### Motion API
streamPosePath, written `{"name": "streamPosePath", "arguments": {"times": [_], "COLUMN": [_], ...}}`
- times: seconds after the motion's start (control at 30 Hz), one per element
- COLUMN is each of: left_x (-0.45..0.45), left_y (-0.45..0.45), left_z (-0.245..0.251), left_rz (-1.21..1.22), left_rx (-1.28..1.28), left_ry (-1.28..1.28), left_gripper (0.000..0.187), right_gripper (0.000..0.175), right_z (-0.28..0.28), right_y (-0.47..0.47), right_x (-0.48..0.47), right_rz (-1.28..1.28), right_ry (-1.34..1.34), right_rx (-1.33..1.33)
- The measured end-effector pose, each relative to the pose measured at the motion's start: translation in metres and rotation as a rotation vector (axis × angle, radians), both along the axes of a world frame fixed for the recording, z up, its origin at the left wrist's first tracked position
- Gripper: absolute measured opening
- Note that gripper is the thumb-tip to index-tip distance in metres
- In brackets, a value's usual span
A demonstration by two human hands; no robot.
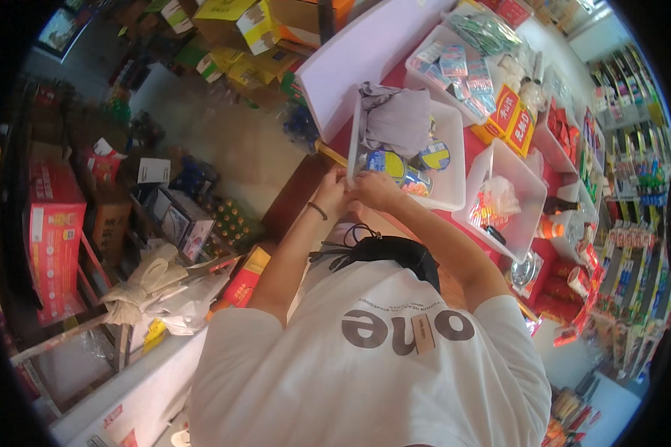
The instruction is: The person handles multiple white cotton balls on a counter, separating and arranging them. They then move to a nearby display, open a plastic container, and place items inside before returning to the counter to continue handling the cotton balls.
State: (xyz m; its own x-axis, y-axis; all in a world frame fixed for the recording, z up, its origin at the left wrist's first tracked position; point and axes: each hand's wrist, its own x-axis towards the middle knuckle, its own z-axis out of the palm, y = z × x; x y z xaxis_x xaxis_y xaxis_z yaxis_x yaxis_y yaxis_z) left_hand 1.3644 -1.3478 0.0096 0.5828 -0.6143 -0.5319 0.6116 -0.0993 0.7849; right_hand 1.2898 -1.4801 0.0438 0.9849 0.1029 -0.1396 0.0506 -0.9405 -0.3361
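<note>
My left hand [330, 193], with a dark bracelet at its wrist, meets my right hand [376, 190] at the near left corner of a white plastic bin [450, 184]. The fingers of both hands are bent and close together. Whether they grip the bin's rim or something small between them is hidden. Inside the bin, a crumpled grey cloth [397, 120] lies at the back. Blue and yellow cans [384, 162] lie in front of it, close to my right hand.
A second white bin [500, 220] holds a plastic bag. Behind stands a bin of small packets [453, 61] beside a red and yellow box [504, 120]. A pale upright panel [363, 61] borders the red tabletop. Crates of bottles [229, 223] and a red carton [56, 234] stand left.
</note>
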Motion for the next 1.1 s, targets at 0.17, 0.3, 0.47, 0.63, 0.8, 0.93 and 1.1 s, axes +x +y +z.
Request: {"name": "streamPosePath", "arguments": {"times": [0.17,0.3,0.47,0.63,0.8,0.93,1.1], "left_x": [-0.008,-0.008,0.024,0.076,0.098,0.108,0.119], "left_y": [-0.007,-0.003,-0.013,-0.079,-0.124,-0.128,-0.127], "left_z": [-0.023,-0.031,-0.024,-0.015,-0.006,-0.002,0.005], "left_rz": [0.068,0.014,-0.023,-0.053,-0.125,-0.273,-0.409], "left_rx": [0.080,0.152,0.103,0.229,0.641,0.751,0.771], "left_ry": [-0.354,-0.595,-0.469,-0.792,-1.040,-1.095,-0.919], "left_gripper": [0.017,0.016,0.026,0.028,0.030,0.033,0.034], "right_gripper": [0.020,0.021,0.019,0.019,0.028,0.026,0.031], "right_z": [-0.002,0.002,0.005,0.008,0.024,0.020,-0.016], "right_y": [-0.005,-0.007,-0.007,-0.004,-0.015,-0.099,-0.206], "right_x": [0.000,-0.004,-0.015,-0.016,-0.019,-0.035,-0.077], "right_rz": [0.053,0.078,0.050,0.047,0.034,-0.791,-1.253], "right_ry": [-0.129,-0.101,-0.120,-0.076,0.023,-0.378,-0.233], "right_rx": [0.016,0.011,0.007,-0.026,0.124,0.378,0.146]}}
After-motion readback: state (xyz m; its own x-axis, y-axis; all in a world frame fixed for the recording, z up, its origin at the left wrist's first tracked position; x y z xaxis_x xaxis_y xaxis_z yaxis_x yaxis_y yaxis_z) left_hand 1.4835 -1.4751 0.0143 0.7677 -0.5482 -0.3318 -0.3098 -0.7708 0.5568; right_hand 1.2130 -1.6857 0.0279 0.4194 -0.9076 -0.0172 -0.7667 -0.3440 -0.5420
